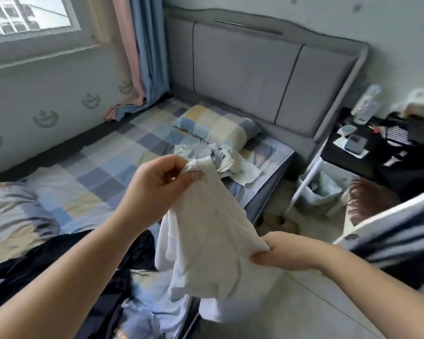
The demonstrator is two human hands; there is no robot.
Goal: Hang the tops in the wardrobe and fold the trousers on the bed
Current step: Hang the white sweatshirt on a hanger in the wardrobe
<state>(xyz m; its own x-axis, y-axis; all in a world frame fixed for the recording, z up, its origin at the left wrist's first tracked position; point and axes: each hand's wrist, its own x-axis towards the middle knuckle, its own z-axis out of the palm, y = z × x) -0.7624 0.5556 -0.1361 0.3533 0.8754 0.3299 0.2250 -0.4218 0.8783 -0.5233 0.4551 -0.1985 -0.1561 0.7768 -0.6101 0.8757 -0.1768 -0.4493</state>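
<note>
She is holding a soft, light white ribbed garment up over the bed's near edge, left hand pinching its ribbed hem, right hand gripping bunched fabric, likely the best holds.

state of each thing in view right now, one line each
white garment: held up over the bed edge, hanging
left hand: pinching its ribbed edge
right hand: gripping its other side
dark clothes: heaped on bed
pillow: lying by headboard
</note>
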